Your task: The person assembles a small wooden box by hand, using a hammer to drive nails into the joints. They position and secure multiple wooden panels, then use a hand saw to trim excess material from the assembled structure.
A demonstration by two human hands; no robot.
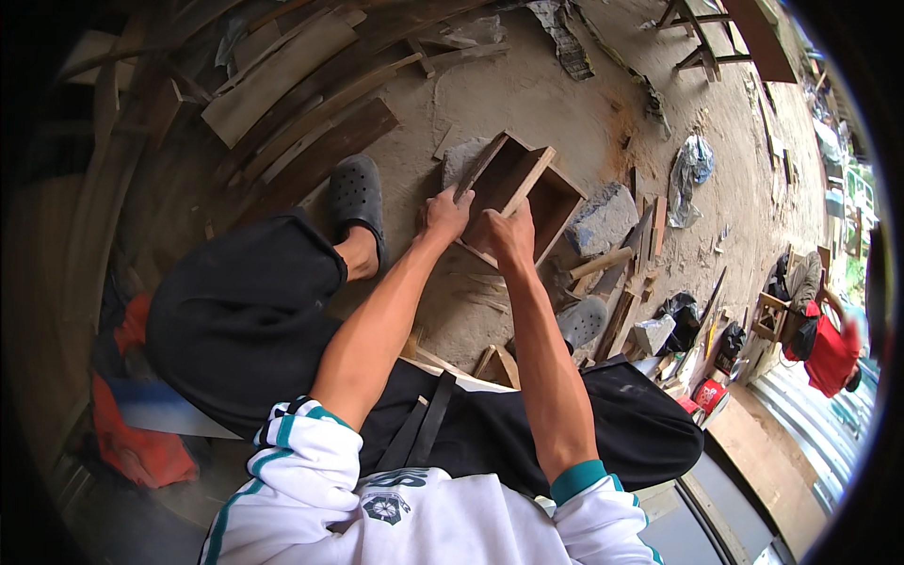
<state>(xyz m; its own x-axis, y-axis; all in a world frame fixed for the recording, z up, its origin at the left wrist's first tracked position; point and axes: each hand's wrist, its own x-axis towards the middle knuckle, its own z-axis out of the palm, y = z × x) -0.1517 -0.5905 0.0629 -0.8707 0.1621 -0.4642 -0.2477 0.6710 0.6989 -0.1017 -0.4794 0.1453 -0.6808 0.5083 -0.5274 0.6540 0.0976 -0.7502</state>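
Note:
An open-topped wooden box point(559, 202) tilts between my feet, with a board point(525, 181) standing across its middle. My left hand point(444, 217) is closed on the box's left wall near its front end. My right hand point(511, 233) grips the near end of the middle board, its thumb along the top edge. Whether that board is fixed to the box, I cannot tell. Behind the box's left corner shows a grey concrete block point(461, 158). A second rough block point(603, 219) lies just right of the box.
Long planks point(282, 80) are piled at the far left. A hammer-like wooden handle point(603, 263) and wood strips lie by the right block. A crumpled plastic bag point(692, 169) is on the dirt floor. At the far right a person in red point(831, 353) is near corrugated sheeting point(800, 405).

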